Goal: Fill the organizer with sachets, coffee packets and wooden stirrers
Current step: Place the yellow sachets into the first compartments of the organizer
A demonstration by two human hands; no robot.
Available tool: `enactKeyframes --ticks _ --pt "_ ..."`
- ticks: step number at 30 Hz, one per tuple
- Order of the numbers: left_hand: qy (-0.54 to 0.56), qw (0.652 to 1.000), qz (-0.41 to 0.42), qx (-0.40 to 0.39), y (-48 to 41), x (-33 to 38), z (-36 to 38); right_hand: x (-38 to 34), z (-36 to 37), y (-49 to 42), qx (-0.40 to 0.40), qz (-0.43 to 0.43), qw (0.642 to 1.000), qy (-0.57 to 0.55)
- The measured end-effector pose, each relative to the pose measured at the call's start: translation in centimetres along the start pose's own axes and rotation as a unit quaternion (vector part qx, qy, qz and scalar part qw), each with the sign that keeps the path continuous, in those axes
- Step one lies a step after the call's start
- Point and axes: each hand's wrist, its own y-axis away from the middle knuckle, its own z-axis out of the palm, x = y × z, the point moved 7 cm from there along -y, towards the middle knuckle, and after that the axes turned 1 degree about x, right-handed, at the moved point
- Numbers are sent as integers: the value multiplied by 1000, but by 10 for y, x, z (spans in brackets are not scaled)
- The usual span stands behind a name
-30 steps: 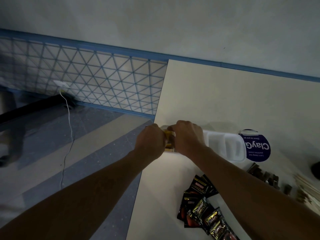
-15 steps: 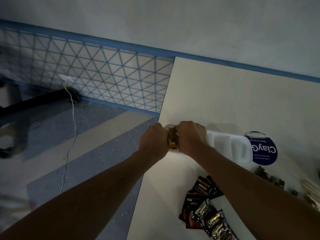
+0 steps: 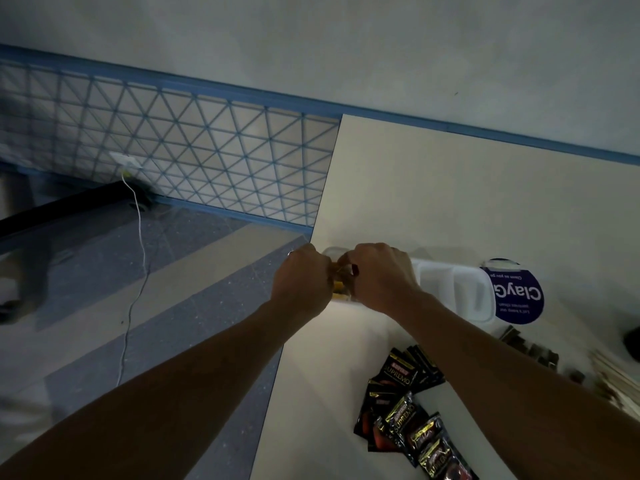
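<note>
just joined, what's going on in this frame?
A person is filling a white organizer on the table. The left hand and right hand both grip yellowish sachets at the organizer's left-end compartment. The compartments further right look empty. The black coffee packets lie in a pile on the table beside the right forearm, and the wooden stirrers lie at the far right edge. Neither is loaded yet.

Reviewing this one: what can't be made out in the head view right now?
Head view:
- Yellow sachets: mostly hidden between the left hand and right hand; count unclear.
- Left hand's fingers: hidden behind its own back.
- Wooden stirrers: cut by right edge, blurred.
- Dark object: cut by right edge, unidentifiable.
</note>
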Motion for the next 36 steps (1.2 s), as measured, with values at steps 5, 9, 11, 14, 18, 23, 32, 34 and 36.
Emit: enactKeyframes --ticks 5,9,11,14,18,23,32,34,36 --pt "42 999 -25 -9 1 -4 -4 11 -5 1 5 35 997 -75" --pt "72 997 -26 -9 1 -8 -9 21 -15 5 37 53 992 -106" --pt "77 997 -24 -3 0 -8 -12 27 -19 7 45 58 991 -115" --pt "79 997 -22 8 -2 -6 -16 37 -23 11 47 66 990 -114" --pt "71 997 -15 17 -3 -2 -17 53 -22 19 29 92 990 -103" --pt "62 998 -14 11 -7 4 -14 59 -17 29 15 116 988 -98" --pt "-19 999 -39 -8 -17 10 -7 55 -6 30 7 121 989 -82" --pt "-33 999 -41 -5 -20 11 -6 54 -4 30 16 116 990 -81" --pt "-35 999 -40 1 -21 13 -7 54 -2 29 20 117 990 -80"
